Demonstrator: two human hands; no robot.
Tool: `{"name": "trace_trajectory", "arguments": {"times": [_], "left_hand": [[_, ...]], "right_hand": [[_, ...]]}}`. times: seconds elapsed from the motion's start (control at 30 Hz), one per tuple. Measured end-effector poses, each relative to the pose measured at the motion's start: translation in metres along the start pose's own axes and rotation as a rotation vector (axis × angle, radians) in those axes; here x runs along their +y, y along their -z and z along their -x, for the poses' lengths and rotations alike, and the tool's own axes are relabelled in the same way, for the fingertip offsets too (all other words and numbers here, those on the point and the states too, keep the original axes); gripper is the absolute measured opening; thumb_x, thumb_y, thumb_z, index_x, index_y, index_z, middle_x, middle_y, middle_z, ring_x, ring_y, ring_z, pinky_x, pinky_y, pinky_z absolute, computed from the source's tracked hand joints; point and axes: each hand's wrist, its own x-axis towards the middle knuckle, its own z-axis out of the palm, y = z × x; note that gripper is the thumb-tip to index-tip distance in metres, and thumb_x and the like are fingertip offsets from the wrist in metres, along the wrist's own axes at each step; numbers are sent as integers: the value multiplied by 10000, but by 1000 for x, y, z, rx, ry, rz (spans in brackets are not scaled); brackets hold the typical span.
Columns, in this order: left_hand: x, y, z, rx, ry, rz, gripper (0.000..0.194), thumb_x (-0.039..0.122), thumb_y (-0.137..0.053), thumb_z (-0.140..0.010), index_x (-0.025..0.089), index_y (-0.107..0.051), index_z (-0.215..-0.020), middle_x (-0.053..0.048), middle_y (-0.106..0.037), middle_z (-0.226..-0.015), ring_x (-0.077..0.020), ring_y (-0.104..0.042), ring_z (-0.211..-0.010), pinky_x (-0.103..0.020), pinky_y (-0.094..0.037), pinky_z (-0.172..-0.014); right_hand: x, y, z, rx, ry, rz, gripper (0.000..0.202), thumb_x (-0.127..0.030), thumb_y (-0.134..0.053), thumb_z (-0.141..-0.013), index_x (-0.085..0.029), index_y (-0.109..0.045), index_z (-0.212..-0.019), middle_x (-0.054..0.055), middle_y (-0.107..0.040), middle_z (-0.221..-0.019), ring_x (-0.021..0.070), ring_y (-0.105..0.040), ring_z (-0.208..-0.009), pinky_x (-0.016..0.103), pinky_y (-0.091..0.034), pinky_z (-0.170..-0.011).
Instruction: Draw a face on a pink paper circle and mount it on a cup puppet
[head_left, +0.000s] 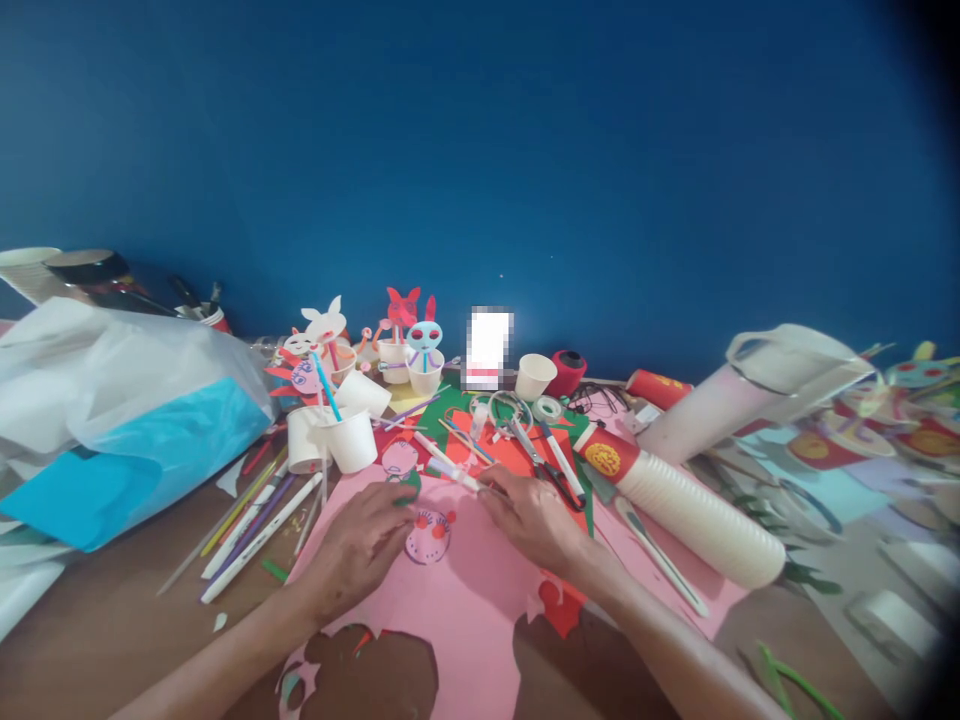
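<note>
Blue wall (480,150) behind. Far left: plastic bag (187,350), partly bright blue; dark-lidded jar (88,268) beyond it. Right: pale jug-like vessel (697,412).

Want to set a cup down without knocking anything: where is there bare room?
Brown tabletop at lower left, bordered by the pens, blue packet and left forearm; also pink paper below the drawn face, between that arm and the right forearm. Toward the blue wall it's crowded: scissors, tape, white cups.
</note>
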Motion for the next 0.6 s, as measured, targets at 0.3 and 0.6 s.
{"name": "trace_trajectory", "arguments": {"times": [0.3,0.6], "left_hand": [[11,13,-3,152,255,124,380,408,-590,-862,231,-512,-1189,-83,-626,-1145,-225,-619,-994,-337,-530,-810],[5,18,-9,140,146,99,294,324,-566,-885,229,-542,-1162,-76,-617,-1131,-230,-587,-1044,-359,-491,-880]], "right_hand": [[-13,-9,2,-33,11,-300,223,-315,-451,-917,-205,-640,-872,-39,-569,-630,108,-499,-567,211,-329,-547],[4,2,-10,119,-111,-408,257,-350,-447,-900,-195,-651,-899,-33,-540,-604,113,-484,-523,205,-343,-499]]}}
